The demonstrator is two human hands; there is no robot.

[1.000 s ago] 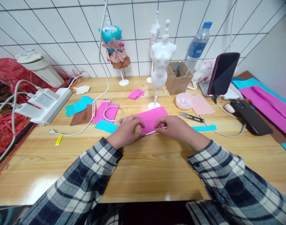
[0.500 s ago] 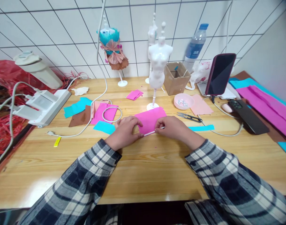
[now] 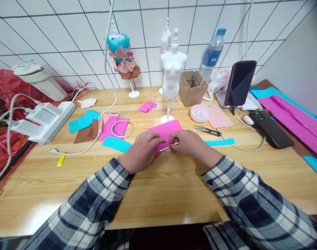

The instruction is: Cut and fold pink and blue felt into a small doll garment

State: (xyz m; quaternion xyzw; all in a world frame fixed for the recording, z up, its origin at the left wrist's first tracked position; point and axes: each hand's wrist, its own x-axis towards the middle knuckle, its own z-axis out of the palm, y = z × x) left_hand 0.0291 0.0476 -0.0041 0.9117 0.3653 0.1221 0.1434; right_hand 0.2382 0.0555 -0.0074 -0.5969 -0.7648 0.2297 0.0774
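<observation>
A pink felt sheet (image 3: 164,130) lies flat on the wooden table (image 3: 158,194) in front of me. My left hand (image 3: 143,151) is closed, its fingers pinching the sheet's near edge. My right hand (image 3: 189,143) is also closed, pinching the same edge together with a thin white strip (image 3: 165,147) that runs along it between the two hands. Both sleeves are plaid.
A white mannequin bust (image 3: 171,74) stands just behind the sheet, a dressed one (image 3: 123,57) further left. Snips (image 3: 207,130), a pink bead dish (image 3: 200,113), a cardboard box (image 3: 192,87), a propped phone (image 3: 239,83), a second phone (image 3: 271,128), a bottle (image 3: 212,55), felt scraps, cables and a power strip (image 3: 45,118) surround it.
My hands have drawn closer together along the sheet's near edge; less of the white strip shows between them. The camera has shifted slightly.
</observation>
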